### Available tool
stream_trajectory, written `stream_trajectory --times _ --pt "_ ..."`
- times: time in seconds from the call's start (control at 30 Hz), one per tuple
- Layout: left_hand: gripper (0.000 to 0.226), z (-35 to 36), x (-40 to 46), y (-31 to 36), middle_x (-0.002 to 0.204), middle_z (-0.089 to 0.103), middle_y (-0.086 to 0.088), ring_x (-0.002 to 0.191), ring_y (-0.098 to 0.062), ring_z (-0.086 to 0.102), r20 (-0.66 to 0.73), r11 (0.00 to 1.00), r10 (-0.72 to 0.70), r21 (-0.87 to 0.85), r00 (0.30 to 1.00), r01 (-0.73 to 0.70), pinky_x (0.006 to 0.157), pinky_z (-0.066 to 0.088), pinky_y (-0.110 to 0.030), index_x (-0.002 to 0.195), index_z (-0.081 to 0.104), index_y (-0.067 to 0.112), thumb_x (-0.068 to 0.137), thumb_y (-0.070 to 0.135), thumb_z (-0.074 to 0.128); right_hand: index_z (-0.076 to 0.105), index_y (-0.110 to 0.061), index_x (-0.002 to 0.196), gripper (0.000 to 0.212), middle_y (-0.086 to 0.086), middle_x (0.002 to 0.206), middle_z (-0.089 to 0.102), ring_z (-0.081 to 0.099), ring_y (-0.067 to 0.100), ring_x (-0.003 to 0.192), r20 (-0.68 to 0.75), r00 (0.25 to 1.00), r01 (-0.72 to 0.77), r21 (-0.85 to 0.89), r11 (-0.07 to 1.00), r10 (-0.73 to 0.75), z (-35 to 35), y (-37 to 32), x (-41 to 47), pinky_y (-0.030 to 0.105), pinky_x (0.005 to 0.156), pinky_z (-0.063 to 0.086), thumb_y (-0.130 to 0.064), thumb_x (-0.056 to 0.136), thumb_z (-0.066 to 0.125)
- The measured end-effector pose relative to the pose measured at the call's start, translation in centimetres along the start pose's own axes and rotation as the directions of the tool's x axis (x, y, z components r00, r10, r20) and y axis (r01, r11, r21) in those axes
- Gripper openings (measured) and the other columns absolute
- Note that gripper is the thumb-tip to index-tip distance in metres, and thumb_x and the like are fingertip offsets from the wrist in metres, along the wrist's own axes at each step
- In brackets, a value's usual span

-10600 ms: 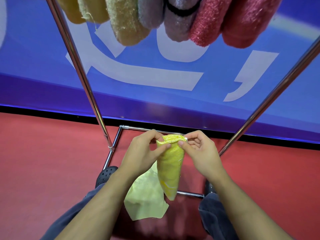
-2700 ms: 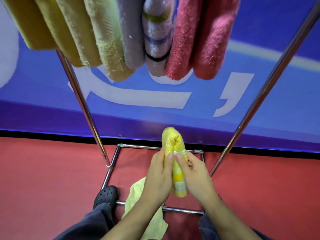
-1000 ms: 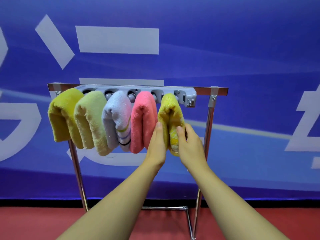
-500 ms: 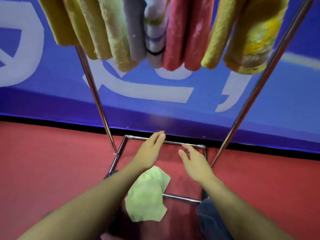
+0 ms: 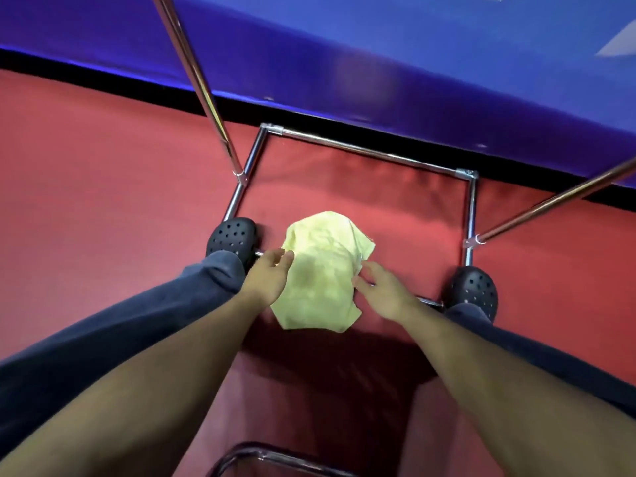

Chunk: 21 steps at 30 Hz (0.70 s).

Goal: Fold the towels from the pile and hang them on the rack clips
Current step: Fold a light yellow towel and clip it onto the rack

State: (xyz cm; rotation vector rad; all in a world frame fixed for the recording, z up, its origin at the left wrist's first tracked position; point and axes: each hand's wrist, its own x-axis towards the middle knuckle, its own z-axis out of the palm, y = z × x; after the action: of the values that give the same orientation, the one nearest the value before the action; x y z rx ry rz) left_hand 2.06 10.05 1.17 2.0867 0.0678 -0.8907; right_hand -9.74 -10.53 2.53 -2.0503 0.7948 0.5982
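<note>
A pale yellow-green towel (image 5: 323, 266) lies crumpled on the red floor, draped over the front bar of the rack base. My left hand (image 5: 266, 277) hovers at its left edge with fingers relaxed and empty. My right hand (image 5: 382, 290) is at the towel's right edge, fingers extended, holding nothing; whether it touches the cloth I cannot tell. The rack's chrome base frame (image 5: 368, 153) and two slanted uprights (image 5: 203, 91) surround the towel. The clips and hung towels are above the view.
My feet in black perforated clogs (image 5: 232, 239) stand at both front corners of the base, the right one (image 5: 473, 290) beside the right upright's foot. A blue banner wall (image 5: 378, 63) runs behind. A dark curved metal tube (image 5: 268, 456) shows at the bottom edge.
The yellow towel was hung on the rack and released. My view dropped to the floor and both empty hands came down to either side of the pale towel.
</note>
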Motion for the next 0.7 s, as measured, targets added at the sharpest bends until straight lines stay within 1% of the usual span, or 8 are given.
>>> stream_trajectory --times 0.13,0.3,0.4,0.47,0.5,0.53,0.6,0.7 --pt "0.045 -0.1 3.8 -4.2 0.118 0.071 -0.008 0.114 -0.028 0.065 -0.027 0.997 -0.073 0.007 0.997 0.073 0.107 0.047 -0.048 0.119 0.065 0.011 0.097 0.049 0.057 0.05 -0.014 0.14 0.044 -0.005 0.119 0.058 0.058 0.023 0.122 0.02 0.996 -0.087 0.084 0.993 0.085 1.5 0.0 4.2 0.042 0.107 0.045 -0.036 0.102 0.056" --pt "0.045 0.7 7.7 -6.1 0.109 0.071 -0.016 0.098 -0.03 0.067 -0.058 0.993 -0.115 0.015 0.992 0.116 0.097 0.052 -0.045 0.113 0.063 0.004 0.096 0.046 0.062 0.048 -0.008 0.138 0.053 0.009 0.129 0.063 0.06 0.027 0.118 0.012 0.973 -0.222 0.287 0.932 0.228 3.9 1.2 9.0 0.047 0.108 0.046 -0.04 0.098 0.061" --pt "0.046 1.9 10.0 -6.9 0.084 0.064 -0.005 0.076 -0.021 0.058 -0.069 0.988 -0.15 0.027 0.986 0.152 0.068 0.05 -0.035 0.103 0.062 0.001 0.093 0.046 0.065 0.046 -0.01 0.139 0.055 0.0 0.12 0.055 0.055 0.021 0.116 0.016 0.962 -0.259 0.371 0.892 0.272 5.1 1.6 10.9 0.042 0.109 0.045 -0.037 0.095 0.067" --pt "0.052 2.8 11.1 -7.7 0.075 0.059 0.0 0.068 -0.02 0.057 -0.126 0.982 -0.187 0.006 0.974 0.189 0.058 0.045 -0.031 0.1 0.062 -0.003 0.089 0.047 0.07 0.057 -0.013 0.121 0.035 -0.003 0.107 0.058 0.059 0.02 0.107 -0.001 0.954 -0.267 0.457 0.848 0.301 5.8 2.0 11.8 0.036 0.101 0.049 -0.028 0.093 0.072" --pt "0.051 3.3 11.3 -7.7 0.075 0.063 -0.003 0.07 -0.022 0.062 -0.152 0.979 -0.201 -0.009 0.968 0.202 0.059 0.049 -0.032 0.095 0.063 -0.003 0.088 0.046 0.072 0.061 -0.013 0.104 0.021 -0.002 0.102 0.063 0.062 0.021 0.102 -0.013 0.949 -0.266 0.499 0.825 0.314 6.0 1.9 11.8 0.034 0.095 0.051 -0.024 0.092 0.074" --pt "0.049 3.7 11.4 -7.8 0.079 0.068 -0.007 0.074 -0.025 0.066 -0.157 0.973 -0.229 -0.027 0.961 0.228 0.064 0.054 -0.034 0.091 0.067 -0.004 0.088 0.044 0.073 0.065 -0.005 0.095 0.019 0.006 0.101 0.07 0.066 0.025 0.101 -0.023 0.94 -0.276 0.532 0.801 0.34 6.2 1.9 11.8 0.038 0.092 0.054 -0.021 0.091 0.075" --pt "0.04 4.7 11.2 -7.5 0.079 0.071 -0.01 0.072 -0.025 0.068 -0.103 0.946 -0.317 -0.111 0.943 0.306 0.072 0.057 -0.036 0.083 0.07 0.002 0.09 0.042 0.073 0.069 0.006 0.099 0.026 0.026 0.118 0.07 0.069 0.035 0.11 -0.009 0.921 -0.296 0.632 0.716 0.389 6.4 2.3 11.7 0.051 0.097 0.055 -0.016 0.088 0.077" --pt "0.031 5.2 10.2 -6.1 0.072 0.065 -0.006 0.061 -0.018 0.061 0.021 0.907 -0.334 -0.265 0.942 0.327 0.064 0.05 -0.029 0.084 0.066 0.007 0.092 0.037 0.071 0.071 -0.011 0.107 0.014 0.018 0.124 0.07 0.069 0.031 0.113 0.11 0.935 -0.295 0.766 0.571 0.336 5.8 2.2 10.4 0.049 0.103 0.053 -0.016 0.095 0.07"
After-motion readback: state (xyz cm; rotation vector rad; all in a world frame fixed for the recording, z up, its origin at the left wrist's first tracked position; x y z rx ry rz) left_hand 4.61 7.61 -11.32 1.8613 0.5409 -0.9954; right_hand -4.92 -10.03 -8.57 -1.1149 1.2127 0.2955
